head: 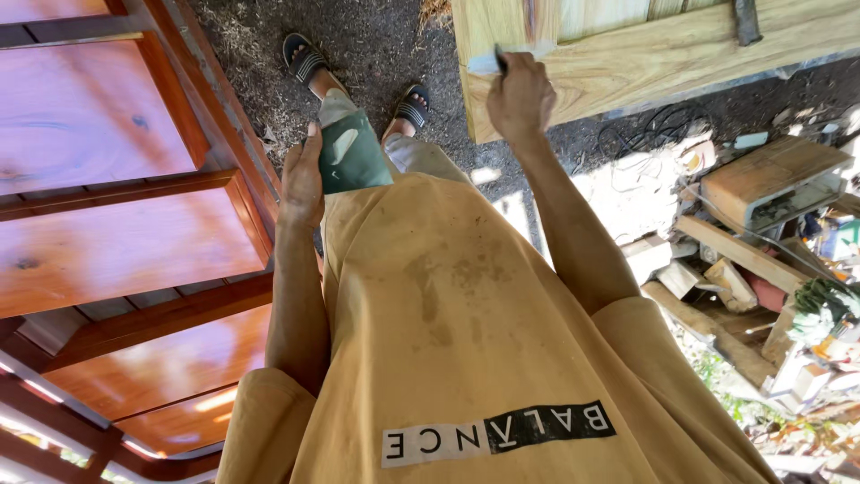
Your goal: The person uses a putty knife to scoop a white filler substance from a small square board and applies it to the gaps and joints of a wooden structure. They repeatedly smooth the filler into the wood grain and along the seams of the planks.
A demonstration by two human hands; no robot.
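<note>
My left hand (302,179) holds a green sheet of sandpaper (351,157) down by my left thigh. My right hand (520,97) is raised and closed on a small dark-tipped tool (500,59), its tip touching the corner of a pale wooden panel (645,63). A smear of light filler (484,63) shows on that corner beside the tool. My yellow shirt fills the lower middle of the head view, and my sandalled feet stand on dark ground.
A glossy reddish-brown wooden door (107,206) with panels lies at the left. A pile of timber offcuts and scrap (752,260) sits at the right, with a black cable (645,134) on the ground under the pale panel.
</note>
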